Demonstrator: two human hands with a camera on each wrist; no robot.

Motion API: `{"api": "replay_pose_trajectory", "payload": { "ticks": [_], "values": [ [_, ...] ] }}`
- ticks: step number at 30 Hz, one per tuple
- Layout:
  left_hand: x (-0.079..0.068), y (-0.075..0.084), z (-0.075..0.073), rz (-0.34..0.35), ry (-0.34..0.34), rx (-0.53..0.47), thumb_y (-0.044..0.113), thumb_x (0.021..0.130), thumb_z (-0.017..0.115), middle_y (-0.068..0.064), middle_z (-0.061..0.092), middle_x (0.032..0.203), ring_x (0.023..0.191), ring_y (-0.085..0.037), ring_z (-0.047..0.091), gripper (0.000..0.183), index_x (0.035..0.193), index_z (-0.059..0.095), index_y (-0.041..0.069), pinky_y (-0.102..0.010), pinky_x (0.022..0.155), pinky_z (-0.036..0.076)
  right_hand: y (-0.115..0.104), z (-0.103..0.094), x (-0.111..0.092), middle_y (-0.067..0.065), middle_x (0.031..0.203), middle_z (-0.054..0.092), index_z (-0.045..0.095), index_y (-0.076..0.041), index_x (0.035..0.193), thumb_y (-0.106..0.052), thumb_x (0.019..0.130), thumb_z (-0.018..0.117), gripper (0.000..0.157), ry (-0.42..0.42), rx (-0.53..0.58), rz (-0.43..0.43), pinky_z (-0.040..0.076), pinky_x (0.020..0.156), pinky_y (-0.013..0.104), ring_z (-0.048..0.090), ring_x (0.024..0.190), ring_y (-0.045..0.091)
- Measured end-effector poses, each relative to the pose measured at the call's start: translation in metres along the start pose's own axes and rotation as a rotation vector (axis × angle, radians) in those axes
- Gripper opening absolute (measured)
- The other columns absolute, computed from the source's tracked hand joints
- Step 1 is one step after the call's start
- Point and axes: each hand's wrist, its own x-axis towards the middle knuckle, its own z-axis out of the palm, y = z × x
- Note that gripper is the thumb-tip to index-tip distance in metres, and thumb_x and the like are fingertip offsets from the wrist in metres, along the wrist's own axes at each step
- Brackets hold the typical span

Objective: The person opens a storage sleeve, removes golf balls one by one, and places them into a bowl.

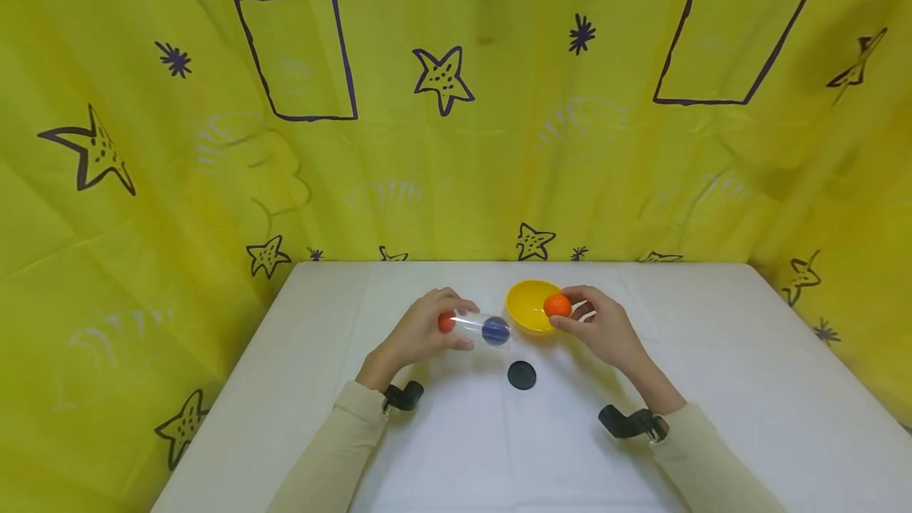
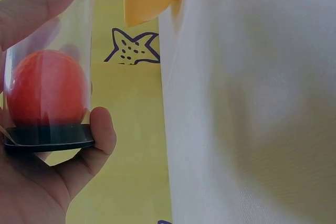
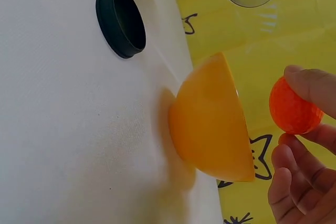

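Observation:
My left hand [image 1: 429, 327] grips a clear plastic tube [image 1: 472, 326], tipped over with its uncapped mouth toward the right. Inside, a red ball [image 2: 48, 88] sits against the black end cap [image 2: 50, 138], and a blue ball [image 1: 495, 331] lies near the mouth. Between thumb and fingertips, my right hand [image 1: 597, 321] pinches an orange dimpled ball [image 3: 295, 106] over the right rim of a yellow bowl [image 1: 526, 309]. In the right wrist view the ball is apart from the bowl, just beyond its rim. The bowl stands upright on the table.
A loose black cap [image 1: 522, 375] lies on the white table [image 1: 456, 450], nearer to me than the bowl and between my forearms. Behind the table hangs a yellow curtain [image 1: 499, 172] with dark star drawings. Each wrist wears a black camera mount.

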Motion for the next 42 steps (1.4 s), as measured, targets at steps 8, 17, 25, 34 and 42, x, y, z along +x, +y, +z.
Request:
{"api": "replay_pose_trajectory", "payload": {
  "ticks": [8, 17, 25, 34, 42],
  "values": [
    [0.001, 0.000, -0.001, -0.005, -0.001, 0.002, 0.024, 0.078, 0.091, -0.001, 0.066, 0.116, 0.107, -0.022, 0.055, 0.047, 0.121, 0.073, 0.018, -0.037, 0.092, 0.054, -0.004, 0.006, 0.013, 0.015, 0.122, 0.063, 0.060, -0.006, 0.133, -0.035, 0.090, 0.080, 0.056, 0.008, 0.003, 0.012, 0.050, 0.073, 0.024, 0.056, 0.098, 0.026],
    [0.001, 0.000, -0.002, -0.003, -0.002, -0.005, 0.025, 0.078, 0.091, -0.002, 0.065, 0.116, 0.107, -0.022, 0.055, 0.047, 0.121, 0.073, 0.020, -0.037, 0.092, 0.054, -0.003, 0.014, 0.028, 0.017, 0.117, 0.057, 0.062, -0.007, 0.132, -0.034, 0.090, 0.080, 0.053, 0.029, -0.035, 0.039, 0.044, 0.071, 0.029, 0.049, 0.097, 0.028],
    [0.000, 0.000, -0.002, 0.002, 0.003, -0.006, 0.027, 0.078, 0.091, -0.001, 0.065, 0.116, 0.107, -0.022, 0.056, 0.047, 0.121, 0.073, 0.020, -0.036, 0.091, 0.054, 0.000, 0.019, 0.036, 0.018, 0.114, 0.052, 0.065, -0.007, 0.128, -0.033, 0.090, 0.080, 0.049, 0.023, -0.052, 0.064, 0.041, 0.072, 0.031, 0.045, 0.098, 0.030],
    [-0.001, 0.001, -0.001, -0.033, -0.012, 0.001, 0.027, 0.079, 0.090, -0.002, 0.065, 0.117, 0.108, -0.023, 0.055, 0.047, 0.122, 0.073, 0.021, -0.038, 0.093, 0.055, 0.008, 0.024, 0.042, 0.022, 0.121, 0.047, 0.066, -0.008, 0.126, -0.036, 0.088, 0.081, 0.049, 0.029, -0.069, 0.091, 0.045, 0.083, 0.040, 0.040, 0.115, 0.038],
    [-0.002, 0.004, -0.002, -0.028, -0.010, -0.004, 0.026, 0.079, 0.090, -0.003, 0.065, 0.117, 0.107, -0.023, 0.055, 0.046, 0.122, 0.073, 0.020, -0.039, 0.093, 0.055, 0.013, 0.027, 0.046, 0.025, 0.130, 0.046, 0.068, -0.005, 0.126, -0.037, 0.087, 0.082, 0.052, 0.019, -0.091, 0.081, 0.045, 0.093, 0.051, 0.034, 0.122, 0.041]
  ]
}}
